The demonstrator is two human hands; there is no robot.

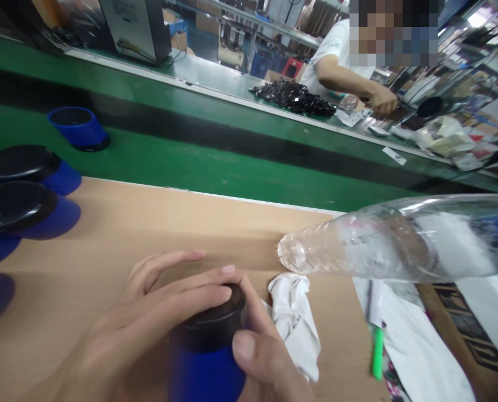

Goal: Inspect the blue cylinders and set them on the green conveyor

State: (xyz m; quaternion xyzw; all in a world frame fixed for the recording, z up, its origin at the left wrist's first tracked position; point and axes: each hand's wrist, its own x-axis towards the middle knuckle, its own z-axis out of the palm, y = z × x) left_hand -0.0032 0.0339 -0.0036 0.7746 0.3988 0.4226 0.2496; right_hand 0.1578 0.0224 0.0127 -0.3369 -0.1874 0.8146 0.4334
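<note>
A blue cylinder with a black top [209, 363] stands upright on the light brown board in front of me. My right hand [269, 346] is closed round its right side, thumb on the near side below the rim and forefinger bent along the far edge of the top. From the left, my left hand [148, 312] reaches over it with fingers stretched out and apart, the forefinger's tip resting on the black top. The left thumb is hidden. Just beyond my right hand lies a crumpled white cloth [295, 318].
Several blue cylinders with black tops [27, 206] sit at left; another blue cylinder [79, 131] stands on the green surface [215, 162]. A clear plastic bottle [358, 245] lies at right, near a green-handled tool [377, 352]. Across, a person [336, 61] works beside a black pile [295, 97].
</note>
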